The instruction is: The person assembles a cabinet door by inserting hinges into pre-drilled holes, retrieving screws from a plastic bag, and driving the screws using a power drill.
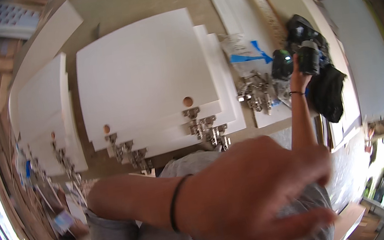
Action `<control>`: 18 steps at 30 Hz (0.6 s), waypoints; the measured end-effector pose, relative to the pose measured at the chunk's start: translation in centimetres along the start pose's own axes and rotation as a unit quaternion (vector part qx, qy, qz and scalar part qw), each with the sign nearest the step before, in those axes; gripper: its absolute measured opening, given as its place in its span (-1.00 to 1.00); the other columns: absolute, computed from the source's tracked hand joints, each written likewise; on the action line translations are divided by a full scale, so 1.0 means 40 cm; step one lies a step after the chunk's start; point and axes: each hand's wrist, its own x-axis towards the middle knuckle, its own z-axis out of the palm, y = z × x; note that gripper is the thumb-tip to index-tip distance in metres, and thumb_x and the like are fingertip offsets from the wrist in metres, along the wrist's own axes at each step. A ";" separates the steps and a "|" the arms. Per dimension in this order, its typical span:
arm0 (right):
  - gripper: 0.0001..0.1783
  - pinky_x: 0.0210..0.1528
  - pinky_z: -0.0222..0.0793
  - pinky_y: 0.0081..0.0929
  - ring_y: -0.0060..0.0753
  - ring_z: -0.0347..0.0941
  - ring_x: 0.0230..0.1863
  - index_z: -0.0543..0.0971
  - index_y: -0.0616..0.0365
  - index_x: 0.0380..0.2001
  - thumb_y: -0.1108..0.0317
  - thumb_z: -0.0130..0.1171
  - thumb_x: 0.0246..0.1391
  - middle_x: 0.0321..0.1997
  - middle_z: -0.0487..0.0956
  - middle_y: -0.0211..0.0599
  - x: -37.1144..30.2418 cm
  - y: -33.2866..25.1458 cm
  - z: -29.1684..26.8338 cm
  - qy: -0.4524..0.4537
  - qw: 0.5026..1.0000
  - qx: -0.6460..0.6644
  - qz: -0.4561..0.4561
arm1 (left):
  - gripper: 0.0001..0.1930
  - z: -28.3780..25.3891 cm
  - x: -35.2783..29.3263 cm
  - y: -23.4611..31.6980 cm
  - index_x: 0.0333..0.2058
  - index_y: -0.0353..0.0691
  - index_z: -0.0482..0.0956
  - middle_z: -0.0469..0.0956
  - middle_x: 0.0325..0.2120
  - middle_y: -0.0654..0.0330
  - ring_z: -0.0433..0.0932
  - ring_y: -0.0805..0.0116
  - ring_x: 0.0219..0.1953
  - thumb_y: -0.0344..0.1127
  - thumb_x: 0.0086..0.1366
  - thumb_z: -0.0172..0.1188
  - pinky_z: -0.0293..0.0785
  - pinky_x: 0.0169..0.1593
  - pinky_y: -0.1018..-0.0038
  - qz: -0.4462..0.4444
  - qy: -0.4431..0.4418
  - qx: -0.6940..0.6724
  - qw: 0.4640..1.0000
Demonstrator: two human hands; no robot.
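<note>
My right hand (299,75) reaches far out to the right and grips a black cordless drill (310,56) by its body. The drill sits beside a second black and green tool (282,64) and a black bag (328,93). My left hand (261,193) hangs close to the camera, blurred, its back toward me, thumb apart from the fingers and nothing seen in it. A black band (178,203) circles that wrist. Beyond it lies a stack of white door panels (141,73) with round holes and metal hinges (202,126) along the near edge.
A second stack of white panels (46,111) with hinges lies at the left. A heap of loose hinges (257,92) and a clear plastic bag (240,47) with blue tape lie between the stack and the drill. Long white boards (359,52) lie at the right.
</note>
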 end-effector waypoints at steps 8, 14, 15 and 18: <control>-0.53 0.02 0.28 -0.37 -0.25 0.43 -0.05 0.52 0.32 -0.13 0.21 0.28 -0.05 -0.05 0.53 -0.16 0.060 0.109 0.181 -0.035 0.999 0.008 0.031 | -0.59 -0.058 -0.102 0.043 -0.28 -0.29 0.45 0.22 -0.85 0.39 0.19 0.58 -0.82 -0.17 0.00 0.36 -0.02 -0.75 0.55 0.061 0.057 -0.091 0.992; -0.58 0.08 0.29 -0.41 -0.35 0.43 -0.05 0.45 0.33 -0.05 0.48 0.21 -0.03 -0.02 0.50 -0.19 0.045 0.185 0.223 0.017 0.990 0.133 0.044 | -0.54 -0.144 -0.139 -0.038 -0.25 -0.38 0.43 0.20 -0.85 0.43 0.17 0.64 -0.81 -0.25 -0.05 0.42 -0.10 -0.77 0.58 0.103 0.184 -0.043 0.977; -0.57 0.10 0.29 -0.42 -0.36 0.42 -0.04 0.43 0.31 -0.02 0.53 0.18 -0.03 0.00 0.48 -0.18 0.046 0.214 0.234 0.011 0.985 0.166 0.054 | -0.53 -0.127 -0.144 -0.055 -0.24 -0.39 0.43 0.20 -0.85 0.44 0.17 0.65 -0.81 -0.27 -0.06 0.43 -0.11 -0.78 0.58 0.082 0.249 -0.046 0.964; -0.63 0.05 0.28 -0.45 -0.42 0.44 -0.09 0.48 0.29 -0.09 0.41 0.20 0.00 -0.09 0.53 -0.24 0.048 0.186 0.249 -0.013 0.995 0.081 0.051 | -0.54 -0.079 -0.188 -0.131 -0.24 -0.36 0.34 0.10 -0.77 0.48 -0.01 0.71 -0.74 -0.17 0.03 0.33 -0.15 -0.64 0.66 -0.025 0.447 -0.062 0.892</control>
